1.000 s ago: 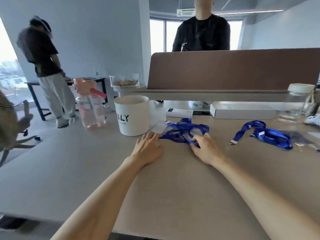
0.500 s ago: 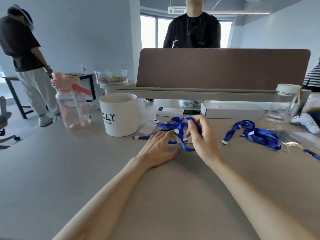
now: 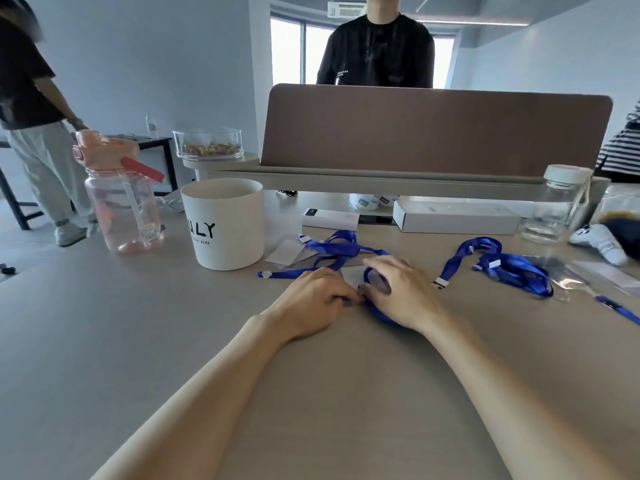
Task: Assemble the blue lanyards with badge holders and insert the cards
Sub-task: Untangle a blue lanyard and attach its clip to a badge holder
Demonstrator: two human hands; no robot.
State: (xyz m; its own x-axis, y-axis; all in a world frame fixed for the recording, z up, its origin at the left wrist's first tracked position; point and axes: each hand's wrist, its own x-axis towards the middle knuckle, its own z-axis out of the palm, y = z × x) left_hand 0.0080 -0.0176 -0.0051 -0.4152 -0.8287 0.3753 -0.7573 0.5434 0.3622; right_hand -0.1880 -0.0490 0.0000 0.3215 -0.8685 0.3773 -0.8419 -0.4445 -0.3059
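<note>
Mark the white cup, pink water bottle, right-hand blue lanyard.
White cylindrical cup point(image 3: 228, 244): head view, side wall.
Pink clear plastic water bottle point(image 3: 121, 216): head view, body.
Right-hand blue fabric lanyard point(image 3: 516, 267): head view, bunched strap.

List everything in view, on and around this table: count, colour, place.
table: one, grey-beige, under everything.
lanyards: two bunches, blue, one under the hands, one to its right.
badge holders: several, clear, beside both bunches.
pot: one, white with black letters, left of the lanyards.
bottle: one, pink, far left.
jar: one, clear with white lid, far right.
boxes: two, white, behind the lanyards.
bowl: one, clear glass, behind the pot.
divider: one, brown, across the table's back.
bystanders: three, dark or striped tops, behind and at both sides.
left hand: one, pinching the near lanyard strap.
right hand: one, curled on the same strap.
</note>
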